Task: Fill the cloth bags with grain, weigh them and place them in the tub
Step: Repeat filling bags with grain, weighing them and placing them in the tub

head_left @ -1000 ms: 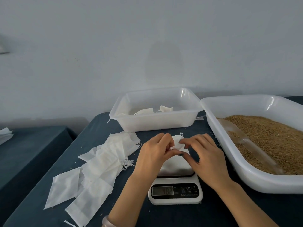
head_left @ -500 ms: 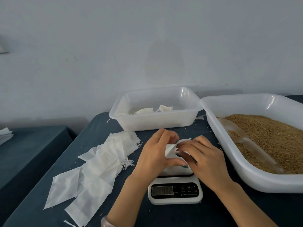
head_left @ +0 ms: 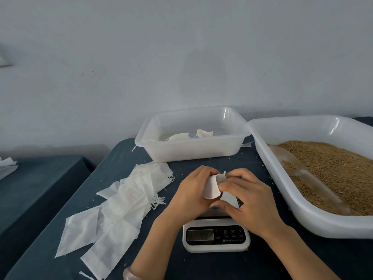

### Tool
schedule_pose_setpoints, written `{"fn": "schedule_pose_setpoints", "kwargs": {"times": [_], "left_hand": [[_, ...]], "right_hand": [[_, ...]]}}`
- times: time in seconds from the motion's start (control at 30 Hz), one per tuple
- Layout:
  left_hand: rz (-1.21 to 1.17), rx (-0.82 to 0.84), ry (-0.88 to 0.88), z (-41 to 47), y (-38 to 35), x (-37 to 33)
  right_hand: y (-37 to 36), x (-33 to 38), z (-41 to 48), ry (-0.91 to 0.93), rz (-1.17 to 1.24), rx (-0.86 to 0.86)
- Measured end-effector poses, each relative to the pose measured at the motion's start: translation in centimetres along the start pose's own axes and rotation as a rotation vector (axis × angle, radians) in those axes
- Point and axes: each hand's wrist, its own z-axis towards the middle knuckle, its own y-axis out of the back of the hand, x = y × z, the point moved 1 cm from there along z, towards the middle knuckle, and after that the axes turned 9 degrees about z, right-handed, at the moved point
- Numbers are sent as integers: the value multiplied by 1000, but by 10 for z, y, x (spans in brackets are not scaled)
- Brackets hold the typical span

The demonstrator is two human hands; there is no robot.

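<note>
A white cloth bag (head_left: 212,186) sits on the white digital scale (head_left: 216,236), whose display is lit. My left hand (head_left: 190,191) grips the bag's left side and folded top. My right hand (head_left: 248,196) pinches the bag's top from the right, fingers curled over it. The bag's lower part is hidden behind both hands. Behind the scale stands a small clear tub (head_left: 191,149) holding a few filled white bags (head_left: 203,133). A large white tub (head_left: 282,203) at the right holds brown grain (head_left: 331,170) and a clear scoop (head_left: 302,172).
A pile of empty white cloth bags (head_left: 119,207) lies spread on the dark blue table (head_left: 125,158) left of the scale. Loose grains dot the cloth. A second dark table (head_left: 36,178) stands at the left across a gap, with white cloth at its edge.
Both hands have closed further round the bag's top and folded it down; the right hand has shifted left over the bag. The scale and tubs have not moved.
</note>
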Motion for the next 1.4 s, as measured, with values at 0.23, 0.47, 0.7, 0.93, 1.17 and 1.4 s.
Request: {"fn": "schedule_pose_setpoints", "kwargs": {"times": [0.23, 0.47, 0.7, 0.93, 1.17, 1.4], "left_hand": [[54, -18, -12, 0, -4, 3], [38, -43, 72, 1, -1, 7], [34, -73, 142, 1, 0, 11], [52, -108, 214, 0, 0, 15], [54, -156, 243, 1, -2, 19], [67, -140, 246, 0, -5, 22]], "right_hand": [[-3, -1, 1, 52, 14, -47], [-5, -1, 0, 71, -27, -12], [23, 21, 20, -140, 118, -241], [105, -38, 72, -700, -283, 172], [123, -95, 63, -1049, -708, 1073], [110, -100, 48, -1167, -575, 1057]]}}
